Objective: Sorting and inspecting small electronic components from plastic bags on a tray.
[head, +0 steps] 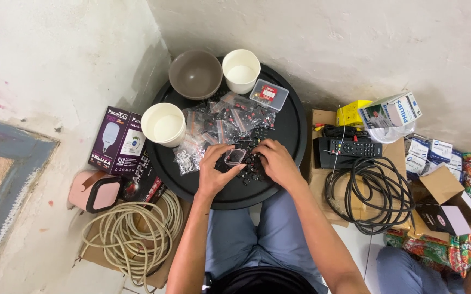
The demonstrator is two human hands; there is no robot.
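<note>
Sorting small black parts (251, 163) on a round black tray (292, 136): left hand (212, 173) pinches a small clear packet (235, 157) in closed fingers; right hand (276, 161) rests curled on the pile, its hold hidden. Nearby stand paper cups (163, 124).

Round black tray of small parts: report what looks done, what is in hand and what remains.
Done: several filled clear plastic bags lie on the round black tray. In hand: the left hand holds a small clear bag; the right hand rests on loose small black parts. Left: those parts remain unbagged.
</note>
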